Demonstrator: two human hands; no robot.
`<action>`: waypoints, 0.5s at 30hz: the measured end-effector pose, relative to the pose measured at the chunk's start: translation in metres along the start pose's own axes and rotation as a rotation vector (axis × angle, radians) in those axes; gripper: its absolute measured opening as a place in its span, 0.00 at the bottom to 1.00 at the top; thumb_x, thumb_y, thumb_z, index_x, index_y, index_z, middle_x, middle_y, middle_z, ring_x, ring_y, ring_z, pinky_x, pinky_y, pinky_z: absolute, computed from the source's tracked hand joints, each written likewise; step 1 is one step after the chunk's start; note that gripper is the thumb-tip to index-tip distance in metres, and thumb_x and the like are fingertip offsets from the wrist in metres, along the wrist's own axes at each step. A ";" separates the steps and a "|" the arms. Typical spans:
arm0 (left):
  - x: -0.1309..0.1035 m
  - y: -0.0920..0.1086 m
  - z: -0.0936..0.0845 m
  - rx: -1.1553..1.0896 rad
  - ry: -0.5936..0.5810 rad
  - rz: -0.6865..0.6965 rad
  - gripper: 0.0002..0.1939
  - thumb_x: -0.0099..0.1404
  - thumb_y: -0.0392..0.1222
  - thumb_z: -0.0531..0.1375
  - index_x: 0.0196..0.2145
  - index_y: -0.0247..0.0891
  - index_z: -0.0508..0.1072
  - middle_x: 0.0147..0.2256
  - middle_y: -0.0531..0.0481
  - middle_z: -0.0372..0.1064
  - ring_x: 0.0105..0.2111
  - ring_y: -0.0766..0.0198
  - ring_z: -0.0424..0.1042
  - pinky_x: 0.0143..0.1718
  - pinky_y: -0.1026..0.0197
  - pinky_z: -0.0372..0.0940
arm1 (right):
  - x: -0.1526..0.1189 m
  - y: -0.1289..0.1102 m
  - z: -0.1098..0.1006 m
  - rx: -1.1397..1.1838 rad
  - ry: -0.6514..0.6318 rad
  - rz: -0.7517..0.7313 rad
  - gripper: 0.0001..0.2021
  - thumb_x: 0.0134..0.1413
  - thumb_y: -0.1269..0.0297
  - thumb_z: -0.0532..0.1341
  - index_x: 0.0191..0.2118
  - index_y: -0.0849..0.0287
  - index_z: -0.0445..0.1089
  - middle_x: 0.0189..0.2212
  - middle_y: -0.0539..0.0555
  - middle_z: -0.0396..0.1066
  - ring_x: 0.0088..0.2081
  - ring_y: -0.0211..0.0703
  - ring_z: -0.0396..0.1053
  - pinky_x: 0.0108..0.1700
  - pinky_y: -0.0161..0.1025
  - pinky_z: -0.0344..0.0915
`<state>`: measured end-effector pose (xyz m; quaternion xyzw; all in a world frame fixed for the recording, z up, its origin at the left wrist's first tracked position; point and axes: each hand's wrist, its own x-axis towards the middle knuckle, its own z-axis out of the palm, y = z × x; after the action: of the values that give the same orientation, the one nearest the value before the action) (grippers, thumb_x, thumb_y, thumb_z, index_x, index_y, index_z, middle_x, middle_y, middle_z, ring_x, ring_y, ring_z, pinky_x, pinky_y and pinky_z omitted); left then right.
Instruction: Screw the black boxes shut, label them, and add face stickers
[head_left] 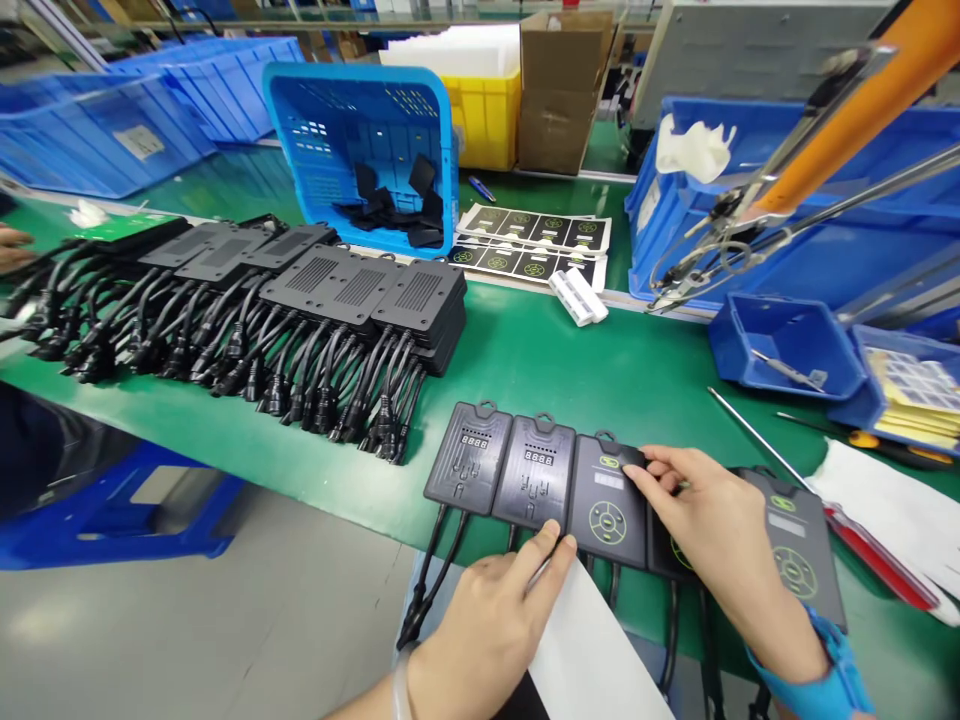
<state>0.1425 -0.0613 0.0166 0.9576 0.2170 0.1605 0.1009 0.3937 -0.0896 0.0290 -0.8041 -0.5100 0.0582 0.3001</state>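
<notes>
A row of black controller boxes lies along the table's front edge, their cables hanging down. Two bare controllers (466, 460) at the left show digit displays and raised buttons. On the third controller sits a dark label (609, 500) with a green ring. My right hand (709, 520) has thumb and curled index finger at this label's upper right edge, partly covering the fourth controller. A labelled controller (796, 555) lies at the far right. My left hand (499, 610) touches the row's lower edge with two fingertips and holds a white sheet (592, 650), its grip partly hidden.
Stacked controllers (360, 285) with bundled cables fill the table's left. Behind stand a blue basket (360, 150) of black pieces and printed label sheets (525, 245). Right are a red-handled screwdriver (877, 555), small blue bin (784, 345) and hanging orange tool (847, 120). Another person's hand (11, 248) shows left.
</notes>
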 end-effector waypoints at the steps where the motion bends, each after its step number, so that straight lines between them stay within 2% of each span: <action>1: -0.001 -0.001 -0.001 -0.059 0.019 -0.038 0.21 0.73 0.29 0.47 0.60 0.31 0.65 0.55 0.35 0.70 0.39 0.58 0.78 0.33 0.59 0.75 | -0.002 -0.001 -0.003 -0.062 0.033 -0.033 0.28 0.60 0.43 0.55 0.47 0.65 0.75 0.30 0.57 0.73 0.28 0.45 0.70 0.33 0.44 0.69; 3: -0.002 0.000 -0.007 -0.215 0.085 -0.132 0.21 0.75 0.33 0.49 0.63 0.34 0.61 0.55 0.35 0.68 0.43 0.58 0.77 0.34 0.60 0.75 | -0.009 -0.007 -0.010 -0.074 0.022 -0.052 0.29 0.60 0.43 0.55 0.52 0.65 0.73 0.33 0.59 0.73 0.29 0.46 0.70 0.30 0.43 0.70; 4: -0.002 0.000 -0.011 -0.302 0.140 -0.174 0.21 0.75 0.35 0.50 0.64 0.35 0.60 0.54 0.36 0.68 0.43 0.59 0.76 0.35 0.61 0.75 | -0.015 -0.012 -0.015 -0.011 -0.049 -0.047 0.27 0.60 0.45 0.57 0.53 0.63 0.72 0.36 0.59 0.74 0.30 0.45 0.71 0.30 0.42 0.70; 6: -0.003 0.003 -0.019 -0.465 0.276 -0.227 0.23 0.73 0.35 0.53 0.64 0.37 0.59 0.52 0.37 0.68 0.40 0.62 0.75 0.37 0.61 0.74 | -0.030 -0.026 -0.024 0.212 -0.304 -0.037 0.25 0.55 0.50 0.63 0.55 0.56 0.71 0.40 0.56 0.76 0.34 0.44 0.74 0.34 0.40 0.73; 8: -0.002 0.005 -0.027 -0.613 0.404 -0.257 0.23 0.72 0.35 0.56 0.63 0.40 0.60 0.50 0.40 0.69 0.30 0.67 0.72 0.38 0.60 0.73 | -0.046 -0.040 -0.035 0.394 -0.572 -0.018 0.29 0.51 0.57 0.67 0.59 0.52 0.67 0.39 0.53 0.77 0.37 0.44 0.75 0.38 0.39 0.74; 10: 0.002 0.005 -0.035 -0.788 0.429 -0.288 0.25 0.72 0.38 0.57 0.64 0.42 0.57 0.50 0.42 0.69 0.24 0.72 0.65 0.33 0.63 0.71 | -0.055 -0.052 -0.048 0.488 -0.728 0.008 0.28 0.52 0.60 0.65 0.60 0.51 0.66 0.34 0.51 0.78 0.34 0.43 0.75 0.35 0.37 0.74; 12: 0.008 0.001 -0.044 -0.968 0.281 -0.302 0.27 0.72 0.45 0.59 0.65 0.43 0.56 0.50 0.43 0.69 0.26 0.71 0.66 0.31 0.65 0.69 | -0.057 -0.057 -0.064 0.543 -0.746 0.042 0.22 0.57 0.58 0.62 0.57 0.51 0.68 0.32 0.50 0.78 0.32 0.43 0.76 0.32 0.35 0.73; 14: 0.015 -0.006 -0.052 -1.089 0.028 -0.271 0.26 0.67 0.49 0.63 0.60 0.40 0.63 0.43 0.47 0.72 0.32 0.65 0.69 0.34 0.64 0.68 | -0.053 -0.055 -0.080 0.551 -0.635 0.060 0.20 0.59 0.54 0.61 0.55 0.51 0.69 0.36 0.52 0.78 0.33 0.43 0.77 0.30 0.34 0.73; 15: 0.018 -0.009 -0.055 -1.119 -0.079 -0.258 0.22 0.65 0.48 0.65 0.54 0.39 0.69 0.40 0.48 0.73 0.35 0.63 0.70 0.37 0.63 0.68 | -0.051 -0.052 -0.087 0.506 -0.539 0.047 0.19 0.59 0.53 0.61 0.55 0.50 0.69 0.39 0.52 0.78 0.34 0.44 0.77 0.30 0.34 0.73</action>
<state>0.1349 -0.0390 0.0701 0.7294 0.2103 0.2013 0.6190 0.3633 -0.1538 0.1170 -0.6719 -0.5214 0.3988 0.3429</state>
